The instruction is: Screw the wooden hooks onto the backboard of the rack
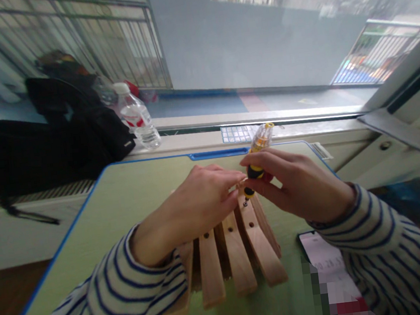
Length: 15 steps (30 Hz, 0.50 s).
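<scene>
My right hand is closed around a screwdriver with a clear, yellow and black handle. The tool slants down, its tip meeting a small screw in the rightmost slat of a wooden slatted piece. Several pale slats lie side by side with gaps between them, and dark holes show in some. My left hand rests over the far part of the slats, with its fingers reaching toward the screwdriver. Those fingertips are close together near the tool; whether they pinch anything is hidden.
Under the wood is a pale green table with a blue edge. A phone lies on it by my right forearm. On the window sill beyond stand a water bottle and a black bag. A printed card lies there too.
</scene>
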Each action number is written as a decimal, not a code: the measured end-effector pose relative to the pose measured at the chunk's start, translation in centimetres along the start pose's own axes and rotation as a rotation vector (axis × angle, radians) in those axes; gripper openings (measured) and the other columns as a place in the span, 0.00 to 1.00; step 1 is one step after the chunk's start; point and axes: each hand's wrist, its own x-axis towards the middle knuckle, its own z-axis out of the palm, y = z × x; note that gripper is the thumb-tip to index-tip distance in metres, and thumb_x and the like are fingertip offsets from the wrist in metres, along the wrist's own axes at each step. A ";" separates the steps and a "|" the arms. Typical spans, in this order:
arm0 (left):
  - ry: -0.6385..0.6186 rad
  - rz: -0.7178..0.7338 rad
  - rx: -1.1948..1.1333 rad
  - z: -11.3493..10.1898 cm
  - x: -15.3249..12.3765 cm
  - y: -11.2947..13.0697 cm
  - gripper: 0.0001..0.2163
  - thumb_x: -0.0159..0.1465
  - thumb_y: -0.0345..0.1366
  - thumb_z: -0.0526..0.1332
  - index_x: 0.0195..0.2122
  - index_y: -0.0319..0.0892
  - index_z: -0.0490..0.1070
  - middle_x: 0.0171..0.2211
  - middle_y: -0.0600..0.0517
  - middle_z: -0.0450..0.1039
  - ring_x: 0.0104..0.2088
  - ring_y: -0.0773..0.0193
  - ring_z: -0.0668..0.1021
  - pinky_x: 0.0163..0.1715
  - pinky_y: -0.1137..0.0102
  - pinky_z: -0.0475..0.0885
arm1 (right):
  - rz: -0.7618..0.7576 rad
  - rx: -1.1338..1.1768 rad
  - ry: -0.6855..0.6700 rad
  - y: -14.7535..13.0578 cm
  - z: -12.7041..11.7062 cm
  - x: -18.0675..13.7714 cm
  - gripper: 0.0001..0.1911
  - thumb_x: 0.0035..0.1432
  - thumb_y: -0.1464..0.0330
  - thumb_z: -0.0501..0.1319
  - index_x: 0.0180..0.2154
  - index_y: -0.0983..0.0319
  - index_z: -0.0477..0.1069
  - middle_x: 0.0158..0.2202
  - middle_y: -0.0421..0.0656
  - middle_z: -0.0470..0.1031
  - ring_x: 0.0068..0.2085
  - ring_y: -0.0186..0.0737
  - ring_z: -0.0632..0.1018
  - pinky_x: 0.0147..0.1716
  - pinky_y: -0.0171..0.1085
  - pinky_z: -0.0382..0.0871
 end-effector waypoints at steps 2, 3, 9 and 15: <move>0.040 0.009 -0.014 -0.2 -0.1 0.0 0.08 0.61 0.30 0.53 0.35 0.43 0.71 0.36 0.54 0.73 0.39 0.65 0.73 0.41 0.70 0.65 | -0.002 0.011 -0.012 0.0 -0.1 0.1 0.12 0.59 0.69 0.54 0.45 0.64 0.64 0.38 0.43 0.71 0.36 0.32 0.73 0.34 0.32 0.67; 0.062 0.014 -0.026 -0.3 -0.1 0.1 0.09 0.61 0.30 0.53 0.37 0.43 0.72 0.37 0.54 0.73 0.40 0.65 0.73 0.42 0.70 0.65 | -0.005 0.017 -0.016 -0.1 -0.1 0.1 0.12 0.59 0.69 0.54 0.45 0.65 0.64 0.38 0.43 0.71 0.36 0.32 0.73 0.34 0.32 0.67; 0.098 -0.025 -0.018 -0.5 -0.2 0.5 0.09 0.60 0.31 0.54 0.37 0.42 0.72 0.36 0.51 0.74 0.39 0.64 0.73 0.41 0.69 0.66 | -0.010 0.026 -0.020 -0.1 -0.2 0.1 0.12 0.59 0.69 0.54 0.45 0.65 0.64 0.37 0.42 0.71 0.36 0.31 0.73 0.35 0.31 0.67; 0.102 -0.036 -0.015 -0.1 -0.1 0.6 0.06 0.58 0.34 0.58 0.34 0.43 0.73 0.32 0.53 0.74 0.36 0.64 0.73 0.39 0.69 0.65 | -0.006 0.001 -0.005 -0.2 -0.2 0.1 0.12 0.60 0.68 0.54 0.45 0.65 0.65 0.38 0.43 0.71 0.36 0.31 0.73 0.34 0.31 0.67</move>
